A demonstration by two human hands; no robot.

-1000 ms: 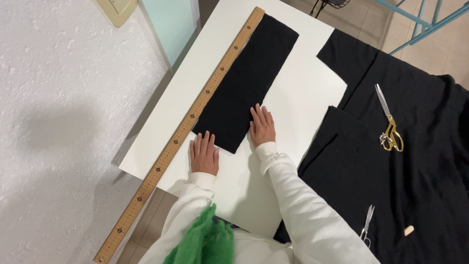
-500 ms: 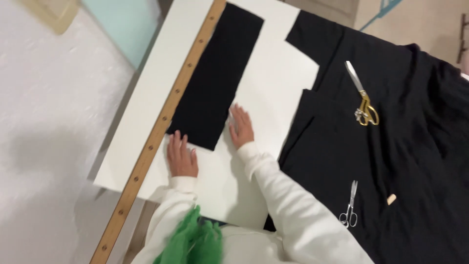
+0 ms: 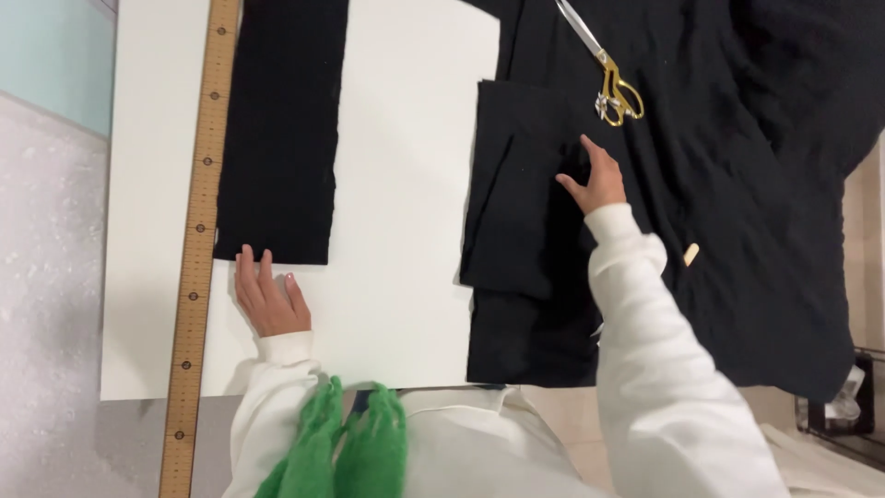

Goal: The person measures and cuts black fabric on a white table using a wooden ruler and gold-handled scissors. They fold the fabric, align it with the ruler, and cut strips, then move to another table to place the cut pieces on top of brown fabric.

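Note:
A long black fabric strip (image 3: pixel 281 129) lies on a white table (image 3: pixel 406 184) beside a wooden ruler (image 3: pixel 198 231). My left hand (image 3: pixel 269 300) rests flat on the table just below the strip's near end, fingers apart, holding nothing. My right hand (image 3: pixel 595 177) is out to the right, fingers spread on a large black cloth (image 3: pixel 737 184), touching a folded layer (image 3: pixel 516 184) of it. Gold-handled scissors (image 3: pixel 604 69) lie on the cloth just beyond that hand.
A small pale peg-like piece (image 3: pixel 690 254) lies on the black cloth right of my forearm. A green fuzzy scarf (image 3: pixel 346 452) hangs at my chest. A dark wire basket (image 3: pixel 843 410) stands at the lower right. A textured white wall (image 3: pixel 46 277) borders the table's left.
My right hand left the strip's near end and moved right onto the large black cloth. My left hand stayed by the strip. The camera view swung rightwards.

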